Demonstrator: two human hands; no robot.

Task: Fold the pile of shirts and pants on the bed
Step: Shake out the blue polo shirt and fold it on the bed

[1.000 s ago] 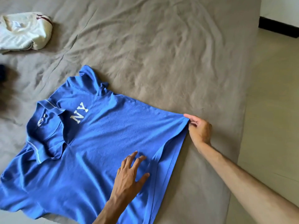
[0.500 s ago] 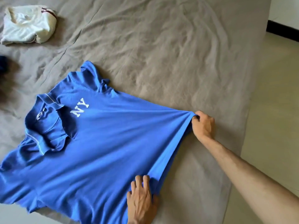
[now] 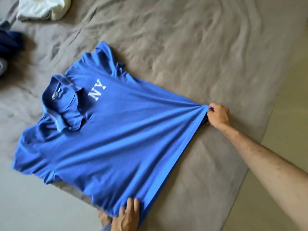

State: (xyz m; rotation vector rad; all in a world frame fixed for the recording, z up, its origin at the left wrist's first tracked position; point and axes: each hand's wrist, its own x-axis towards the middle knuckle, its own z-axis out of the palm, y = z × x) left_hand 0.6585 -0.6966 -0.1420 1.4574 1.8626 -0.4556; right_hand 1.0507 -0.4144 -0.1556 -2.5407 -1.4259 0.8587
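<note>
A blue polo shirt [image 3: 116, 139] with white "NY" letters lies front up across the grey-brown bed sheet [image 3: 191, 47], collar toward the left. My right hand [image 3: 217, 115] grips the far corner of its hem, and the cloth is pulled taut there. At the bottom of the view my left hand [image 3: 127, 215] grips the near hem corner, thumb under the cloth and fingers on top. The hem stretches straight between both hands.
A folded white garment [image 3: 43, 7] lies at the top left of the bed. Dark blue clothing [image 3: 10, 42] sits at the left edge. The bed's edge runs down the right side, with pale floor [image 3: 286, 114] beyond it and more floor at the lower left.
My left hand slid from the shirt's middle down to the near hem corner and took hold. My right hand closed on the far corner and pulled; the hem is now stretched flat.
</note>
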